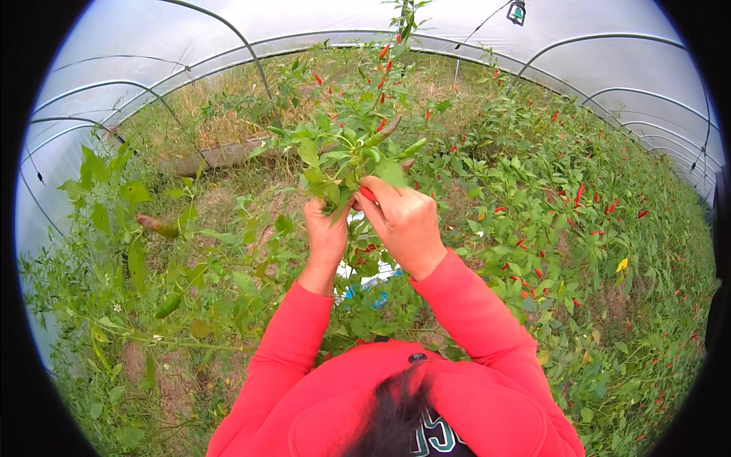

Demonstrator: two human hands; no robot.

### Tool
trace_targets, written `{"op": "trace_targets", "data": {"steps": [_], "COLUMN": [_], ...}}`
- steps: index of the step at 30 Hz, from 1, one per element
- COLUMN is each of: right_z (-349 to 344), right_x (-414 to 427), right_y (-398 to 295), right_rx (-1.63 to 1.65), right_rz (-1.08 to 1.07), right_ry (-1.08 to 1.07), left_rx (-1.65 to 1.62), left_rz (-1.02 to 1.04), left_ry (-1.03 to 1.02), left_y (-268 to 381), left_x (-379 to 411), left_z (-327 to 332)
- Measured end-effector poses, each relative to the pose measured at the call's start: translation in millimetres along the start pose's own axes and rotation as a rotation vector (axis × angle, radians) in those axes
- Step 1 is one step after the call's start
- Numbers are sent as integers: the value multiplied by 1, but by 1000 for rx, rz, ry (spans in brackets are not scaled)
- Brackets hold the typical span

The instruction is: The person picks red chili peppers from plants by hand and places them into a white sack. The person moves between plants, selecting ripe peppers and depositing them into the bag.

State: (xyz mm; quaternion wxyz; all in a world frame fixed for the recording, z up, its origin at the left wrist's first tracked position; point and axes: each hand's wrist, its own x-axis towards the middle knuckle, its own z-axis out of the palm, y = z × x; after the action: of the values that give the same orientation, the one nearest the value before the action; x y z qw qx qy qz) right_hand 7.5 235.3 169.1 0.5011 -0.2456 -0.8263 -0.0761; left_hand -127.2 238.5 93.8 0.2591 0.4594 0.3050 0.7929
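Observation:
My left hand [328, 231] grips the leafy stem of a chili pepper plant [311, 154] in front of me. Close beside it, my right hand [402, 223] has its fingertips closed on a red chili pepper [368, 194]; whether the pepper is still joined to the stem is hidden. Just above my hands, a brownish-green pepper [384, 132] and a green pepper [412, 148] hang on the same plant. Beneath my hands, partly covered by leaves, lies a white and blue plastic bag [368, 280] with several red chili peppers [365, 251] near its top.
Dense pepper plants [542, 228] with red fruit spread along the right. At left, another plant bears a brown-green pepper [158, 225] and a green one [168, 305]. Metal hoops [240, 40] carry the plastic greenhouse cover [342, 14]. A small lantern-like device [516, 12] hangs overhead.

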Motion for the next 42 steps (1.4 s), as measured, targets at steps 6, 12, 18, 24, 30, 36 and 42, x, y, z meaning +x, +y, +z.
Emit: {"op": "trace_targets", "data": {"steps": [6,12,18,24,30,36,42], "right_z": [15,-20,-56,-27,1,29,63], "right_x": [-22,-36,-146,-250,-253,-226,-218], "right_y": [-2,-2,27,38,78,71,96], "right_rx": [94,1173,1715,1690,1276,998,1008], "right_rz": [-445,627,1332,1775,1699,1613,1522], "right_ry": [37,-128,-184,-154,-210,-129,40], "left_rx": [-230,-62,149,237,248,272,393], "left_rz": [-348,-113,-16,-57,-69,-47,45], "left_ry": [159,203,236,315,339,334,368], "left_y": [4,5,13,9,15,22,20], "left_x": [16,23,25,25,20,10,5], "left_z": [-7,-23,-55,-82,-90,-86,-93]}}
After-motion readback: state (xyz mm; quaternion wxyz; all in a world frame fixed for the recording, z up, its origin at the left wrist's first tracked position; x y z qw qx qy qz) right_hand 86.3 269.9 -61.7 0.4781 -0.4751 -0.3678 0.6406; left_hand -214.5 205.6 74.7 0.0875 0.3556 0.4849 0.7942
